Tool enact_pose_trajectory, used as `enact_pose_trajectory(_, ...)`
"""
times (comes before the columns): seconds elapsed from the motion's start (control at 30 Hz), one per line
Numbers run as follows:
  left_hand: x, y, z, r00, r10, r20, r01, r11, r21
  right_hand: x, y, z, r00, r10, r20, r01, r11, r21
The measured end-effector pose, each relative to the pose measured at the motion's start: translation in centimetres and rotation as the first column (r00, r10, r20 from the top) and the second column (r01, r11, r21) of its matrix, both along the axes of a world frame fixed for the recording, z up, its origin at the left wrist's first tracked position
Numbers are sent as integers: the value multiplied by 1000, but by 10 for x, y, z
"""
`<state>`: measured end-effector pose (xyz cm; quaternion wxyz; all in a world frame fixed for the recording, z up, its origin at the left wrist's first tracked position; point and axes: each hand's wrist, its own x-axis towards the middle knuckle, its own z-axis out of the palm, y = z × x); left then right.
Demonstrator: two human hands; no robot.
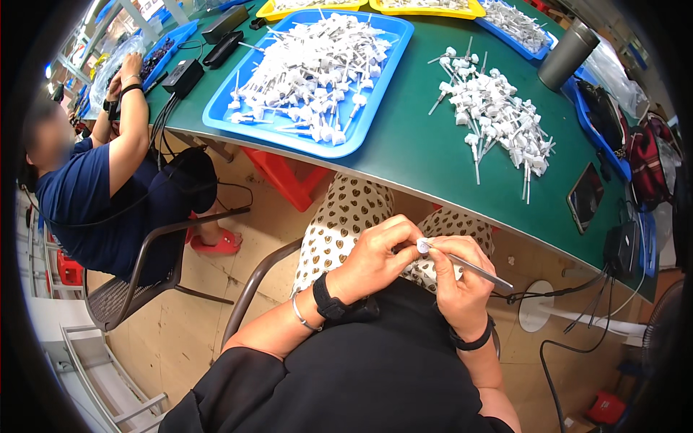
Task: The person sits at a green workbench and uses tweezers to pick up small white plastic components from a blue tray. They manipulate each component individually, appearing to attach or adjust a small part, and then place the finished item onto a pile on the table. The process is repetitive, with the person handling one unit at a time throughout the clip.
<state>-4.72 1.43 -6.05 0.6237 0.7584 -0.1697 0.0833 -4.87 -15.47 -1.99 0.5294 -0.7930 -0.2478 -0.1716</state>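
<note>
Above my lap, my left hand [379,252] pinches a small white plastic piece [423,246] between thumb and fingertips. My right hand [463,283] is closed around a slim silver metal tool [482,271], whose near end points away to the lower right. The tool's front end meets the white piece where both hands come together; fingers hide its tip, so its exact kind cannot be made out. On the table ahead, a blue tray [393,86] carries a heap of white plastic pieces with thin stems [317,68]. To its right lies a loose pile of similar white pieces [498,115].
The green table's [426,151] front edge runs just beyond my knees. A grey metal cylinder [569,54], a phone [585,197] and a black box with cables [622,247] stand at the right. Another person [94,180] sits at the left, hands at the table. Yellow trays [433,9] line the back.
</note>
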Motion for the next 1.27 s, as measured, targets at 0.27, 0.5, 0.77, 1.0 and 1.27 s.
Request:
enact_pose_trajectory(0.27, 1, 10, 4, 994, -65, -89, 70, 996, 47, 4, -4, 7, 995, 87, 50, -82, 991, -107)
enact_pose_trajectory(0.5, 4, 12, 11, 972, -128, -199, 88, 976, -198, -5, -4, -3, 942, 118, -315, 46, 882, 469)
enact_pose_trajectory(0.77, 2, 13, 17, 945, -136, -296, 45, 955, -294, -6, -8, 0, 923, 121, -364, 64, 887, 456)
enact_pose_trajectory(1.0, 35, 54, 77, 974, 144, 174, -128, 986, -104, -1, -14, 3, 956, 87, -281, 73, 855, 513)
enact_pose_trajectory(1.27, 113, 139, 109, 574, 384, 723, -807, 413, 422, 1, -19, 5, 972, 50, -231, 82, 845, 528)
